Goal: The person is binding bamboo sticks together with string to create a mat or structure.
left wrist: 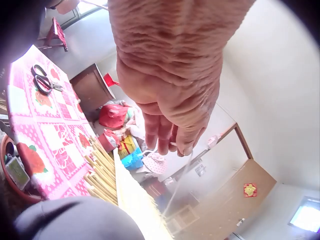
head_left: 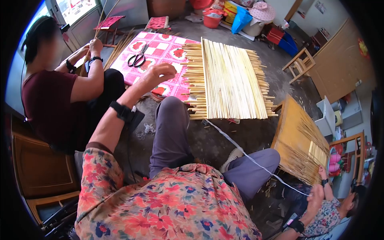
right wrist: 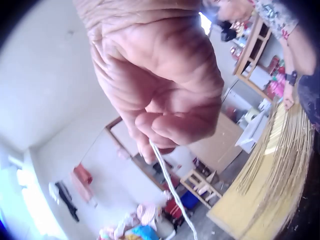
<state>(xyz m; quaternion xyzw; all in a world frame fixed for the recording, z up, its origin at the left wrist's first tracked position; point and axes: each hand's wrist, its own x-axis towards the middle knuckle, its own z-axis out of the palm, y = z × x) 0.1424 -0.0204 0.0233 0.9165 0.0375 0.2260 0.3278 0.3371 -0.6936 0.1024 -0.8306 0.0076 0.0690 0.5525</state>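
Note:
My right hand (head_left: 316, 197), far out at the lower right, pinches a white cord (head_left: 256, 160). From there the cord runs back over my knee to the near edge of a mat of pale straight stalks (head_left: 234, 80). In the right wrist view the curled fingers (right wrist: 182, 125) hold the cord (right wrist: 170, 185) near the thumb. My left hand (head_left: 160, 73) is raised by the mat's left side, above the flowered cloth. The left wrist view shows its thumb and fingers (left wrist: 162, 132) pinching a thin white strand (left wrist: 176, 187) that hangs toward the mat.
Black scissors (head_left: 138, 59) lie on the pink flowered tablecloth (head_left: 164, 48). At left a person (head_left: 52, 96) handles long thin stalks. Another person (head_left: 328, 208) works at a wooden board (head_left: 288, 148) of fine stalks at right. A small wooden chair (head_left: 300, 64) stands behind.

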